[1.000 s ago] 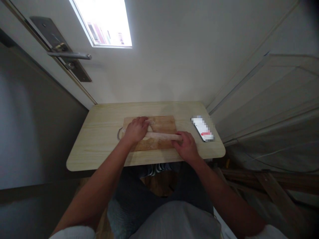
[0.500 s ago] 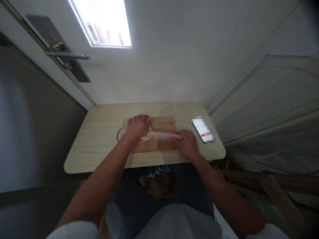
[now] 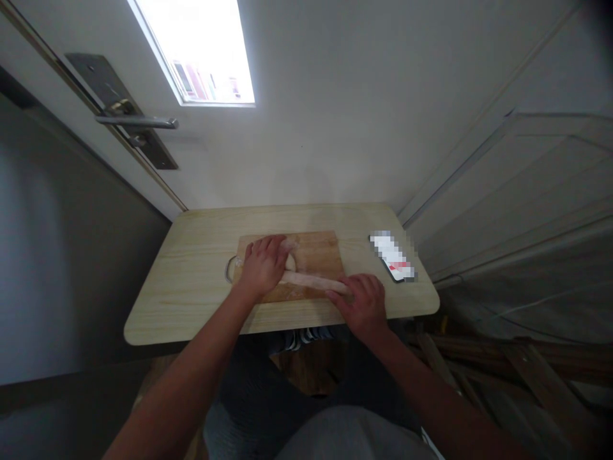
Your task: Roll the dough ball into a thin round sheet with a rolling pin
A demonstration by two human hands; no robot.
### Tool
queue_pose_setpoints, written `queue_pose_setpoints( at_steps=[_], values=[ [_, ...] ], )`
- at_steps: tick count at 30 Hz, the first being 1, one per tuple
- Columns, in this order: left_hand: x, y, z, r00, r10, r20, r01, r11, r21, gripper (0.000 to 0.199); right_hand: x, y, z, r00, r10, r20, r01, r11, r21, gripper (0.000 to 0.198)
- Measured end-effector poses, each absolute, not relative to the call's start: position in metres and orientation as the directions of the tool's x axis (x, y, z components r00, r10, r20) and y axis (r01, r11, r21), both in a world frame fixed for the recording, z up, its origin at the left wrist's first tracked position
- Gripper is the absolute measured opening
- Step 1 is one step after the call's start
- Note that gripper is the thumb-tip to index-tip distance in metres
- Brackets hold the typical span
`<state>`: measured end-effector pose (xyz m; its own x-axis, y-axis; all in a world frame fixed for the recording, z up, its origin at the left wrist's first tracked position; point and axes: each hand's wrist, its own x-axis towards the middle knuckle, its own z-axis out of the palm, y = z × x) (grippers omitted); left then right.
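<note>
Gripping pin [image 3: 313, 281] by near end: right hand [image 3: 363, 300], closer of two to viewer. Pin lies over board [image 3: 320, 246], long axis running just past nine o'clock from right hand. Dough [image 3: 290, 262] at ten o'clock, beyond pin's left end. Left hand [image 3: 263, 265] over dough; grasp, cannot tell. Versus half-second-ago frame: pin's right end closer to board's near edge, axis more tilted.
</note>
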<state>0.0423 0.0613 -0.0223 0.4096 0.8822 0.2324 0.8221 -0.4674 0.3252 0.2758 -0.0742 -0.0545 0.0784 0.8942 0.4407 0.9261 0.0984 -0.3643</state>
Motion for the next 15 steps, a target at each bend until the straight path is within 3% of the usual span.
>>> queue_pose_setpoints(
  at_steps=[7, 15],
  values=[
    [0.031, 0.055, -0.025, 0.518, 0.819, 0.246, 0.743, -0.573, 0.346, 0.049, 0.270, -0.083, -0.051, 0.047, 0.925, 0.377, 0.942, 0.084, -0.325, 0.039],
    [0.049, 0.074, -0.013, 0.509, 0.843, 0.172, 0.803, -0.537, 0.256, 0.052, 0.273, -0.078, -0.048, 0.066, 0.955, 0.291, 0.967, 0.011, -0.255, 0.044]
  ],
)
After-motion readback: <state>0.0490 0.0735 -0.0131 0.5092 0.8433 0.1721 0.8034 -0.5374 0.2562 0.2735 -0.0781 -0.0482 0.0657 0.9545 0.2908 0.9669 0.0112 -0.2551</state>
